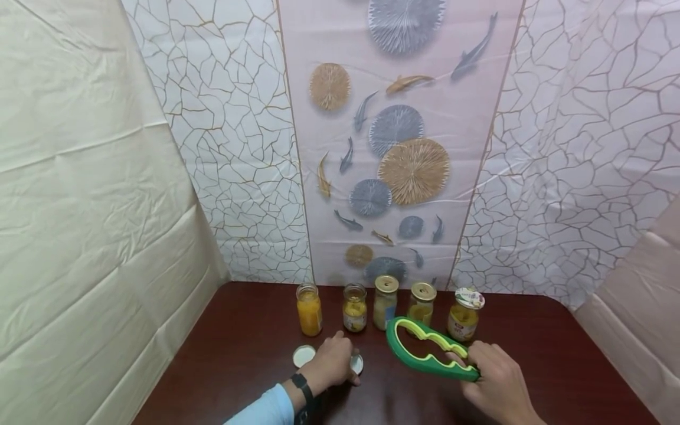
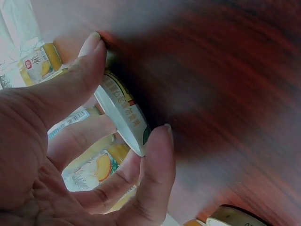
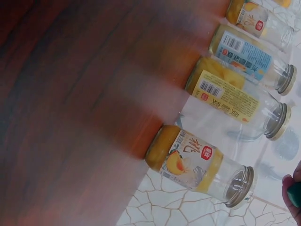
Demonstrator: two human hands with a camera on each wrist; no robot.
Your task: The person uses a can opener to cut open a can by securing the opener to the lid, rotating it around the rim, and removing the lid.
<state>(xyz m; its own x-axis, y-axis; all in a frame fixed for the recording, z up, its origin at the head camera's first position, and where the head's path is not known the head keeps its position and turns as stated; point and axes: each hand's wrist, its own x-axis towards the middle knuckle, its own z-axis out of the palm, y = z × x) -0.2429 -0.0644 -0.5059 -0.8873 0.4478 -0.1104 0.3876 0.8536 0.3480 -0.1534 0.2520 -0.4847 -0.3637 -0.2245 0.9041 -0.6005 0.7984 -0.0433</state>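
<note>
My left hand (image 1: 332, 360) is low over the table, its thumb and fingers around the edge of a jar lid (image 1: 357, 364). In the left wrist view that lid (image 2: 123, 113) stands tilted between thumb and fingertips, printed characters on its face. A second lid (image 1: 304, 356) lies on the table, left of this hand. My right hand (image 1: 496, 378) grips one end of a green jar opener (image 1: 425, 369) with a scalloped yellow-green inner edge, held up in front of the jars. Only a bit of the opener (image 3: 295, 193) shows in the right wrist view.
Along the back stand an open jar of orange fruit (image 1: 310, 313), an open jar of yellow fruit (image 1: 354, 310), two gold-lidded jars (image 1: 385, 304) (image 1: 422, 295), and a jar with a white patterned lid (image 1: 464, 319). A patterned cloth (image 1: 249, 177) hangs behind the dark red table (image 1: 234, 342).
</note>
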